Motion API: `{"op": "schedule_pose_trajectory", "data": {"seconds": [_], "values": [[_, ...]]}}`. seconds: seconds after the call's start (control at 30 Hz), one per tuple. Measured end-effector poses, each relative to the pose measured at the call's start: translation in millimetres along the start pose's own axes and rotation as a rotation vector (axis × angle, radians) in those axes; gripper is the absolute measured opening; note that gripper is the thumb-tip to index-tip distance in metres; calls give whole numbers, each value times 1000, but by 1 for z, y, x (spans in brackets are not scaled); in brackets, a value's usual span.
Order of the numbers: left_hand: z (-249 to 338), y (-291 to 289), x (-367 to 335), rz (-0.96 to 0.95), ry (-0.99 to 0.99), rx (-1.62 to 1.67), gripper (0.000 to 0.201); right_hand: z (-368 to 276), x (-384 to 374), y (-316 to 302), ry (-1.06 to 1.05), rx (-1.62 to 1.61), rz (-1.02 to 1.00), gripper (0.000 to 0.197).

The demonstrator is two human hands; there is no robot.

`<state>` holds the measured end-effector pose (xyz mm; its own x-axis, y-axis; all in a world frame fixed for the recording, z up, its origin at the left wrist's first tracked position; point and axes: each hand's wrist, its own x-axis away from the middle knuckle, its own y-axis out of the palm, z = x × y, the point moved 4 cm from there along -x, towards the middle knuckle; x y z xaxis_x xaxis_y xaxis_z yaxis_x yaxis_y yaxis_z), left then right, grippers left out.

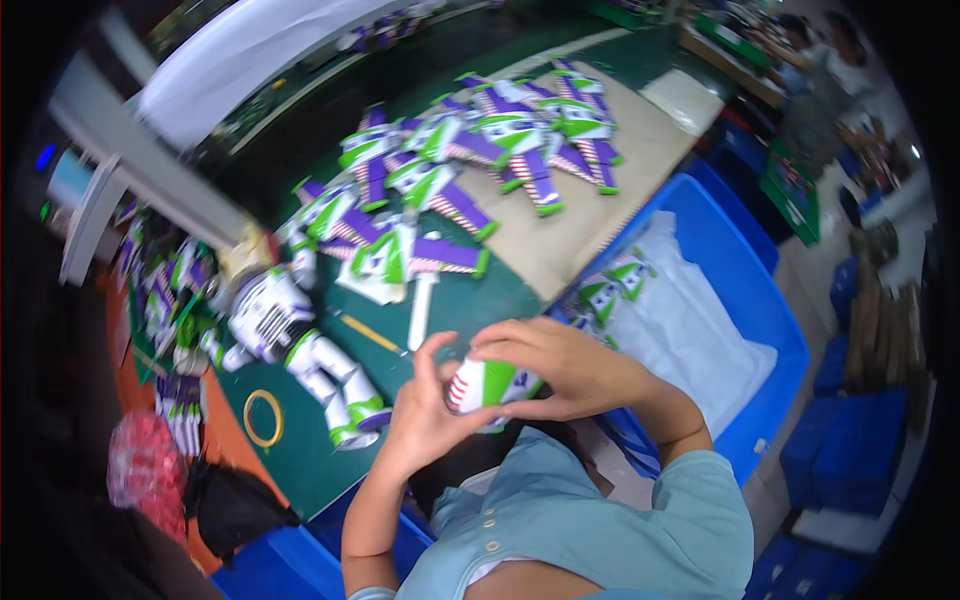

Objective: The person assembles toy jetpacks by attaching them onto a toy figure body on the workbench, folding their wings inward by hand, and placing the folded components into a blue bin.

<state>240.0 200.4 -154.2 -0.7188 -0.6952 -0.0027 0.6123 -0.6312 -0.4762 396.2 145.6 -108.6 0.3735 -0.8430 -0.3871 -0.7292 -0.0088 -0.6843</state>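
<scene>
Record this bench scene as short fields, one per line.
Left hand: holding the white-and-green part near its red-striped end
Right hand: holding the same part from the other side
Toy figure: white, green and purple, lying on the green table
Winged parts: loosely piled, several on a tan board
Blue bin: right of the table, white material inside

A green-topped table (305, 465) spreads beyond the left hand (420, 415). Pale floor (800, 290) shows well to the right of the right hand (575, 370), near blue crates (850, 430). A pale post (165, 165) stands beyond the left hand, to its left.
</scene>
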Motion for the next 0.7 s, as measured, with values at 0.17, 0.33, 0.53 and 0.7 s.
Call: {"op": "schedule_pose_trajectory", "data": {"seconds": [0.17,0.33,0.53,0.7], "values": [[26,72,-32,-361,156,-130,95,51,76,-2,485,-357,-434,56],[25,127,-65,-671,99,-38,92,75,156,0,543,-552,-325,55],[-1,132,-120,-138,112,249,41,149,267,1,910,-1135,491,55],[-40,128,-146,153,278,-92,17,304,363,-11,971,-1151,1294,37]]}}
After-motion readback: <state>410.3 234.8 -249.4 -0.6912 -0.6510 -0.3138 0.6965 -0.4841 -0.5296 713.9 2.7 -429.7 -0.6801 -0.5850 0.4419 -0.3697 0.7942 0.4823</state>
